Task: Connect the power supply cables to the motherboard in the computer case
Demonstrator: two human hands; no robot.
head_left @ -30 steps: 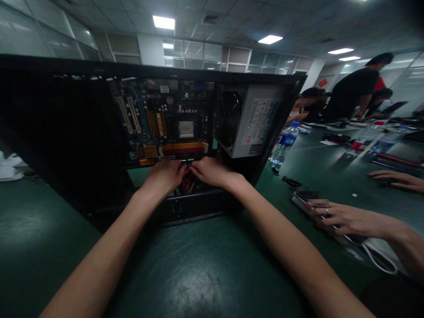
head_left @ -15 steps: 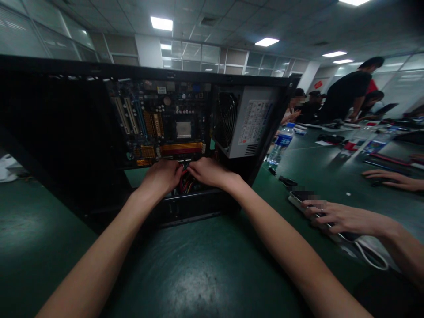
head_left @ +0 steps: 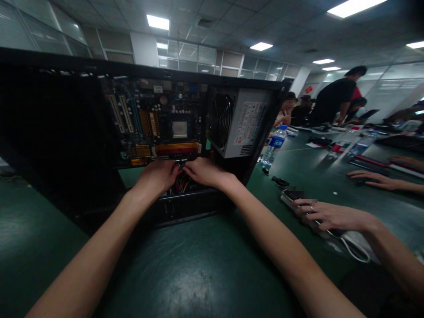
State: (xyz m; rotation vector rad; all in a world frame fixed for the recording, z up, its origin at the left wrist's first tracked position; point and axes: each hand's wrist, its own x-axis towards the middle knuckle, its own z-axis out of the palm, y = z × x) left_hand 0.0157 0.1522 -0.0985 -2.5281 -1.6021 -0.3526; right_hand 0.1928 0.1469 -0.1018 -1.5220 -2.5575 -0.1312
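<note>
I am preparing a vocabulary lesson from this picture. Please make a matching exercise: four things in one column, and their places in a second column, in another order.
Things
1. water bottle
2. power supply
3. motherboard
4. left hand

Places
A. on the green table, right of the case
B. at the red wires, beside the right hand
C. inside the case, left of the fan
D. upper right corner of the case

Pairs: 1-A, 2-D, 3-C, 4-B

Matt black metal case (head_left: pixel 59 132) — smooth, faintly glossy green table (head_left: pixel 198 274)
</note>
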